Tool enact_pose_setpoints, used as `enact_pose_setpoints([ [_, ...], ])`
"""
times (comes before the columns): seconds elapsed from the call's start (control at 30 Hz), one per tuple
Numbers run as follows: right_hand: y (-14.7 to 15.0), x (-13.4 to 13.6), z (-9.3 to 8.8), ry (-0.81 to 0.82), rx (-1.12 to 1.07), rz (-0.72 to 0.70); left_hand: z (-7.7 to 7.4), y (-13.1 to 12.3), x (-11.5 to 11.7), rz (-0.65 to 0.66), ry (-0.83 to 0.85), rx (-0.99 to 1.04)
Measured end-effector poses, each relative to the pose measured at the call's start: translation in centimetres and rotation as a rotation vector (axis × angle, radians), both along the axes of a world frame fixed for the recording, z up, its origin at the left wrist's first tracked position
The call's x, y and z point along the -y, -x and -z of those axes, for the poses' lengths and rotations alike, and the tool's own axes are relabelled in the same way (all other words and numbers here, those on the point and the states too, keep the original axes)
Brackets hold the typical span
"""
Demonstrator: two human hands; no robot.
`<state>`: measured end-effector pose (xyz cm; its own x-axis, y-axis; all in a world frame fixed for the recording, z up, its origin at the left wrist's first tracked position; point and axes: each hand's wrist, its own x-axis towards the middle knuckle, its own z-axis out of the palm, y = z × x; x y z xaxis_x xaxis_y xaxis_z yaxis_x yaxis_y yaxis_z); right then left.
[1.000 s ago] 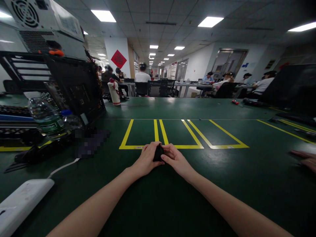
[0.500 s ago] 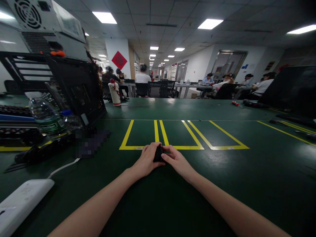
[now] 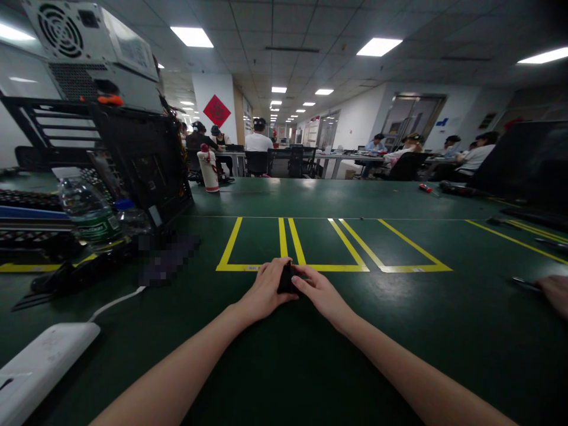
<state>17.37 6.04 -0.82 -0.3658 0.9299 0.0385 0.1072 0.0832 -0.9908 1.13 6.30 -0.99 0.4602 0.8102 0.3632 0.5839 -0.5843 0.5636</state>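
Both my hands meet on the green table [image 3: 399,331], just in front of the yellow taped boxes [image 3: 293,242]. My left hand [image 3: 266,290] and my right hand [image 3: 319,291] are closed around a small black object [image 3: 286,279] held between them. I cannot make out what the object is; the fingers hide most of it. Both forearms rest low over the mat.
On the left stand a water bottle [image 3: 86,210], a black open computer frame [image 3: 142,160], a grey power supply unit [image 3: 89,53] and a white power strip [image 3: 39,367]. A white flask [image 3: 208,168] stands further back. Another person's hand [image 3: 554,291] shows at the right edge. People sit at far desks.
My hands and the black object have stayed put. Another person's hand left the right edge, then came back into view there.
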Motion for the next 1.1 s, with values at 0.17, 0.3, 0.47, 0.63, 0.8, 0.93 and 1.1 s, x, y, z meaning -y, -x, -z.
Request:
enact_pose_setpoints([
  [0.17,-0.09,0.11,-0.13,-0.015,-0.105,-0.062,0.11,-0.12,-0.14,0.008,-0.015,0.004],
  [0.3,-0.04,0.19,-0.09,-0.05,-0.075,0.006,-0.12,-0.14,-0.07,0.015,-0.028,-0.003],
  [0.47,-0.05,-0.11,0.32,-0.028,-0.008,0.026,-0.16,-0.04,0.07,0.011,-0.026,-0.007],
  [0.63,-0.17,-0.31,0.18,-0.025,-0.078,-0.072,0.27,-0.12,-0.19,-0.003,-0.053,-0.013],
  [0.8,-0.19,-0.2,0.06,-0.018,-0.109,-0.034,0.12,-0.12,-0.13,0.012,-0.044,-0.019],
  [0.93,-0.19,-0.42,0.35,-0.002,-0.081,-0.011,-0.22,-0.09,0.08,0.005,-0.025,-0.027],
  [1.1,-0.4,-0.65,0.33,0.027,-0.056,-0.019,-0.31,-0.07,0.13,0.003,0.01,-0.023],
])
